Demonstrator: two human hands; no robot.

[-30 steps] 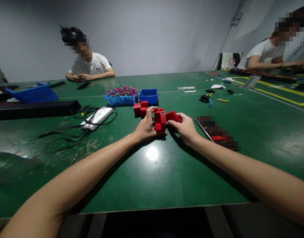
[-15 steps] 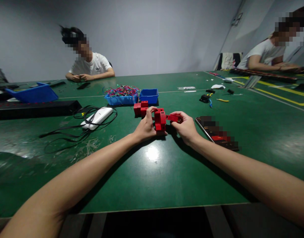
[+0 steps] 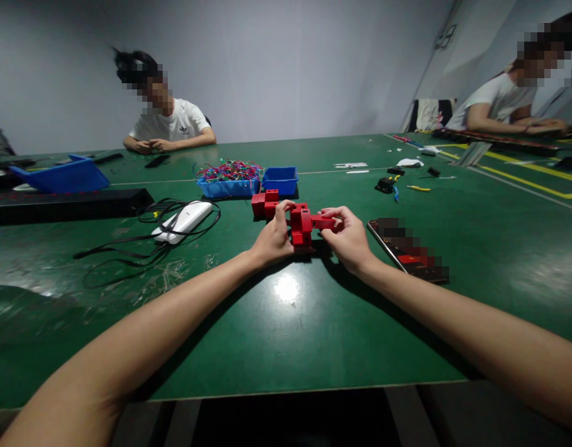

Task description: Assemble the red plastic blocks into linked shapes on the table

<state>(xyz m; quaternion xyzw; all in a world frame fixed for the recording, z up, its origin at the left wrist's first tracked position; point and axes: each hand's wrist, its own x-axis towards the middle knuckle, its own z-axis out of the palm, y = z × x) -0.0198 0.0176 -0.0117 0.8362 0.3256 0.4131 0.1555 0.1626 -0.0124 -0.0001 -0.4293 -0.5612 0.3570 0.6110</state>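
My left hand [image 3: 274,240] is closed around the left side of a red block-shaped part [image 3: 301,226], with its lower end close to the green table. A smaller, flat red piece [image 3: 322,222] is pinched between the thumb and fingers of my right hand [image 3: 348,238]. The left end of this piece meets the right side of the block; whether it sits inside or only touches, I cannot tell. Just behind my left hand stands another red block-shaped part [image 3: 266,204], partly covered by my fingers.
A blue bin [image 3: 227,189] full of coloured wires stands beside a second blue bin [image 3: 280,181]. Left lies a white power strip [image 3: 186,221] with black cable. A phone [image 3: 407,251] lies right of my right hand. Two people sit across the table [image 3: 286,347].
The small red piece in my right hand has turned slightly and come closer to the block. My left hand and the block have stayed in place.
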